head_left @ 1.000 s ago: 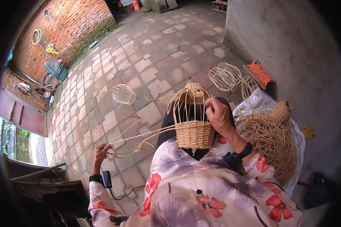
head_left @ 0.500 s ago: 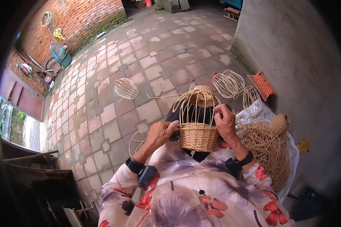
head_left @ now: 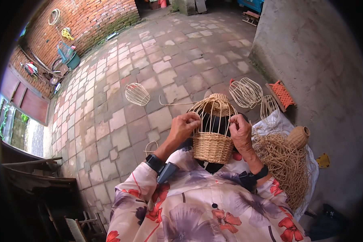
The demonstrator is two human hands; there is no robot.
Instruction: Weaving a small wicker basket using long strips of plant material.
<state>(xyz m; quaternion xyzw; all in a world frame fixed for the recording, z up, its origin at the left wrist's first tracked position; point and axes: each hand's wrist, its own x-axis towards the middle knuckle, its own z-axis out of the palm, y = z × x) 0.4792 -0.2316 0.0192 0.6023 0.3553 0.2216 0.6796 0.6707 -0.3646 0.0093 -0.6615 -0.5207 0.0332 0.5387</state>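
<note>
While 2 hands (head_left: 183, 126) (head_left: 240, 132) grip the basket (head_left: 212, 148) (above its woven edge (head_left: 213, 136)), paving (head_left: 109, 121) spreads leftward.

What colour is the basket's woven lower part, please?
The woven lower part is golden tan, showing best in the head view.

Pale pink shirt (head_left: 181, 191), red and purple flowers (head_left: 226, 220), dark round button (head_left: 214, 205), black wristbands (head_left: 154, 163)

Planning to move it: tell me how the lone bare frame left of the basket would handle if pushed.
The bare frame is probably light, being mostly open gaps. It may roll, since its rounded body lies sideways. Thin-ribbed, it could flex when pressed.
</note>
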